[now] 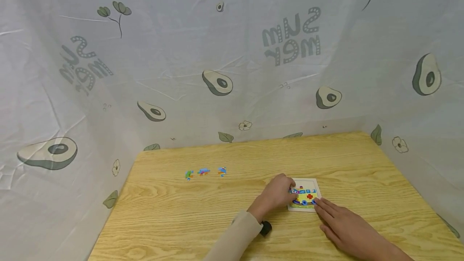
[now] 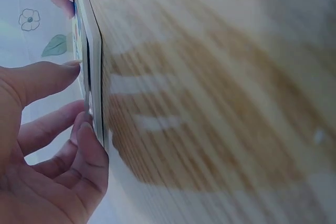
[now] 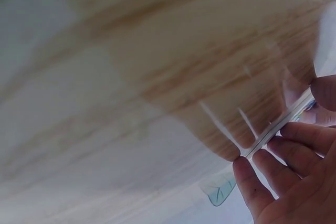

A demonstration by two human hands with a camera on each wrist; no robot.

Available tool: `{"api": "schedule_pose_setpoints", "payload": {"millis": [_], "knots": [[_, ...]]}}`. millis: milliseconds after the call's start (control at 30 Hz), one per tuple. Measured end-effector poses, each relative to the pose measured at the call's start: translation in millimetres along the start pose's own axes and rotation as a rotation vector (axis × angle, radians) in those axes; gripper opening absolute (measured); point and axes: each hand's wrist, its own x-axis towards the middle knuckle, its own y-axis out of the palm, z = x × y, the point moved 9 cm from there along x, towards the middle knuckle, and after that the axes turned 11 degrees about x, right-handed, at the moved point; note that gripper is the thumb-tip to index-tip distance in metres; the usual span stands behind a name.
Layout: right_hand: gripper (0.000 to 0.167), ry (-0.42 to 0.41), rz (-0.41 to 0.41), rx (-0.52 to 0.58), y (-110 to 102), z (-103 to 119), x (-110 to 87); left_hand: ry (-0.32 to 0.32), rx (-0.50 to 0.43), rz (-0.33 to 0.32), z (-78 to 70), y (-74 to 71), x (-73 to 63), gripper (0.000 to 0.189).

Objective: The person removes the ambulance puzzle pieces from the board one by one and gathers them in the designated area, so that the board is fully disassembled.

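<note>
A small square jigsaw puzzle [image 1: 302, 208] with a white border and a yellow ambulance picture lies on the wooden table. My left hand [image 1: 278, 191] covers its left side. Seen from the left wrist, that hand's thumb [image 2: 58, 80] is on the picture side and the curled fingers [image 2: 94, 153] meet the edge; a thin dark gap runs along the puzzle's side [image 2: 94, 56] there. I cannot tell whether a single piece is pinched. At the lower right corner, my right hand [image 1: 342, 224] rests its extended fingertips, and the right wrist view has those fingers [image 3: 291, 150] along the edge.
Three loose puzzle pieces lie at the back left: a green one [image 1: 189, 175], a blue-purple one [image 1: 204, 171] and a blue-orange one [image 1: 222, 171]. A white curtain [image 1: 181, 51] with avocado prints encloses the table [image 1: 163, 216]. A small black object [image 1: 266, 228] sits by my left cuff.
</note>
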Motion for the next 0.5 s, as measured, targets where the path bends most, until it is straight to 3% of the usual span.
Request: {"api": "schedule_pose_setpoints", "payload": {"millis": [233, 500], "knots": [[0.053, 0.004, -0.015, -0.007, 0.9, 0.0, -0.4, -0.045, -0.078, 0.013, 1.8, 3.4, 1.5, 0.029], [0.052, 0.032, 0.016, 0.008, 2.4, -1.0, 1.0, -0.027, -0.130, -0.018, 0.3, 2.9, 1.5, 0.018]]}}
